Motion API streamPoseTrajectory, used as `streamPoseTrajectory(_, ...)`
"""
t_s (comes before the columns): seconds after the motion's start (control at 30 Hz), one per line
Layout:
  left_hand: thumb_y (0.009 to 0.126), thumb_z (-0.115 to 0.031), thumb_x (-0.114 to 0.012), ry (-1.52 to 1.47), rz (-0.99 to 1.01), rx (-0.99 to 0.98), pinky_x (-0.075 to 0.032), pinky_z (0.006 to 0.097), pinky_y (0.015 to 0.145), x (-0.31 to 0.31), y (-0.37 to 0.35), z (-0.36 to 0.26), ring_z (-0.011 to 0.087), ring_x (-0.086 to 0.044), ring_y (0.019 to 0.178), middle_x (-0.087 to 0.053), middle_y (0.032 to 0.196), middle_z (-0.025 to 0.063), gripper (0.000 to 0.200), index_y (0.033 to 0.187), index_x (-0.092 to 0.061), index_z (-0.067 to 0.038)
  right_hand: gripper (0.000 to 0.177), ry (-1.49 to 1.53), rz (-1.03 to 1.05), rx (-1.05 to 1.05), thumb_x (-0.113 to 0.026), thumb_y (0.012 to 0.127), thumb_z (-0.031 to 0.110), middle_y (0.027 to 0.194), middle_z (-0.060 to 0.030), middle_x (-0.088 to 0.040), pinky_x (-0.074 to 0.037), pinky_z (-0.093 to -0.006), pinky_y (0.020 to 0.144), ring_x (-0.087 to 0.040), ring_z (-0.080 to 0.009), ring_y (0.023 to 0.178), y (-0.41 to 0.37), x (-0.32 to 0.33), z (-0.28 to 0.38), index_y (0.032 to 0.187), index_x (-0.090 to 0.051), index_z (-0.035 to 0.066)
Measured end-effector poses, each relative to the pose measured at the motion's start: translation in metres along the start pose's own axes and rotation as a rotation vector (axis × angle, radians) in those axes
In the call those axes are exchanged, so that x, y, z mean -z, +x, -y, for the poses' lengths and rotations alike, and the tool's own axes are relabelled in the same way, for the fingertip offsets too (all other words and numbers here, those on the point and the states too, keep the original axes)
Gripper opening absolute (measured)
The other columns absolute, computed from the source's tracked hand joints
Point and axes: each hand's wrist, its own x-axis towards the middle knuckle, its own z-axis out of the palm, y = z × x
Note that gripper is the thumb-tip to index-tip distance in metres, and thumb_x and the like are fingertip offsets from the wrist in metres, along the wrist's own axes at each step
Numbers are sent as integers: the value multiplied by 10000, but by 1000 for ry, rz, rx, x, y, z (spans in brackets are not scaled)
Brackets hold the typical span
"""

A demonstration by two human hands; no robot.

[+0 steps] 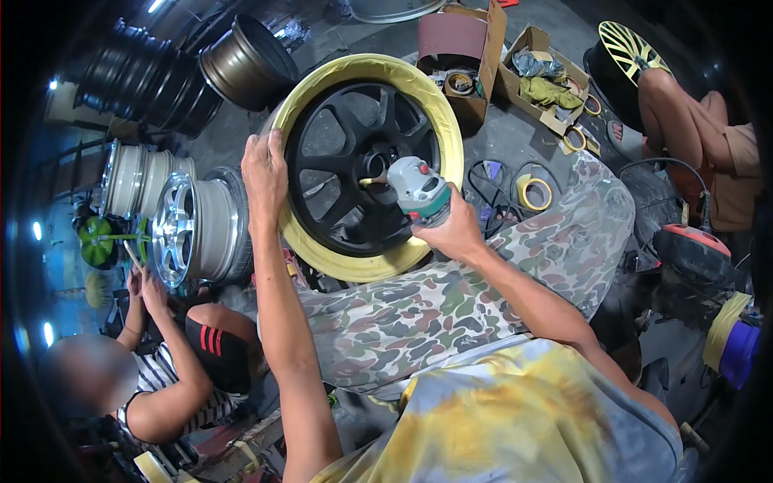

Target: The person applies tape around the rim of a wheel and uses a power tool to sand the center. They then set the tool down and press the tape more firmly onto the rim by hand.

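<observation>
A black multi-spoke wheel rim [344,153] stands tilted in front of me, with yellow masking tape [322,256] all round its lip. My left hand [266,165] grips the left edge of this rim, fingers curled over the taped lip. Over the spokes just right of the hub, my right hand [452,232] is closed around a small grey-and-green power tool [417,187] with red buttons. The tool overlaps the lower right spokes in this view, and its working end is hidden. My camouflage trousers [451,310] show close below the wheel.
Silver rims [211,229] and dark rims [149,76] stand at left, near a seated person [173,378] holding a rod-like thing. Cardboard boxes [527,101], tape rolls [535,193] and cables lie beyond. Another person's legs [684,129], a yellow-spoked rim [632,52] and a red-and-black sander [694,245] are at right.
</observation>
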Motion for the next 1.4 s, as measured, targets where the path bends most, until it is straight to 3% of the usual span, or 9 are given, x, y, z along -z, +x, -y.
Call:
streamPoseTrajectory(0.13, 1090, -234, -518, -14, 7, 10, -454, 484, 801, -1, 2, 15, 438, -576, 853, -568, 916, 249, 347, 1047, -665, 78, 740, 66, -12, -18, -879, 664, 231, 1092, -215, -734, -564, -417, 931, -737, -340, 1029, -4, 15, 5, 1268, -545, -35)
streamPoseTrajectory(0.17, 1091, -234, -517, -12, 12, 16, -453, 483, 796, 0, 2, 18, 435, -576, 848, -569, 913, 248, 348, 1045, -665, 78, 786, 67, 21, -61, -887, 663, 210, 1159, -150, -721, -540, -375, 971, -703, -223, 1059, -4, 22, 10, 1332, -549, -23)
streamPoseTrajectory(0.27, 1094, -231, -518, -21, -16, -14, -442, 443, 755, -2, 0, 28, 371, -548, 790, -537, 859, 216, 342, 1013, -650, 74, 777, 128, -2, -22, -885, 664, 208, 1171, -145, -717, -534, -375, 979, -697, -219, 1065, -3, 31, 9, 1329, -554, -19)
streamPoseTrajectory(0.4, 1097, -212, -522, -33, -42, -34, -421, 394, 713, -1, -6, 28, 287, -490, 726, -484, 799, 175, 326, 980, -624, 75, 762, 46, -79, -7, -885, 664, 216, 1165, -162, -720, -536, -384, 972, -705, -254, 1043, 11, 36, 11, 1314, -561, -15)
streamPoseTrajectory(0.67, 1098, -199, -517, -47, -30, -36, -417, 397, 720, 4, -15, 3, 285, -494, 745, -483, 812, 170, 325, 987, -623, 88, 733, 36, -81, -10, -879, 658, 220, 1123, -193, -730, -550, -406, 960, -723, -304, 1056, 27, 24, 15, 1266, -557, -31)
streamPoseTrajectory(0.77, 1099, -201, -513, -51, -25, -28, -420, 407, 724, 5, -18, -8, 302, -505, 752, -484, 820, 175, 326, 996, -626, 87, 772, -7, -93, 59, -860, 646, 254, 1074, -291, -722, -562, -453, 928, -722, -429, 1028, 29, 17, 13, 1249, -512, -79)
streamPoseTrajectory(0.93, 1088, -194, -530, -33, -1, -28, -447, 466, 771, 8, -19, -23, 419, -556, 821, -540, 903, 234, 311, 1006, -647, 82, 759, -76, -83, 58, -857, 648, 257, 1058, -300, -714, -560, -462, 926, -717, -439, 1028, 31, 12, 14, 1234, -508, -77)
streamPoseTrajectory(1.0, 1100, -231, -514, -19, -19, -67, -426, 415, 724, 6, -19, -22, 321, -516, 752, -482, 834, 183, 339, 1017, -630, 76, 759, -69, -81, 68, -856, 648, 258, 1049, -301, -712, -560, -465, 925, -716, -442, 1025, 32, 9, 6, 1232, -506, -75)
streamPoseTrajectory(1.4, 1099, -218, -523, -34, -23, -37, -419, 401, 714, 3, -14, -12, 294, -494, 735, -480, 813, 174, 343, 974, -630, 83, 721, 11, -137, 67, -856, 656, 248, 1041, -239, -742, -579, -430, 890, -747, -377, 976, 23, 22, 5, 1216, -526, -64)
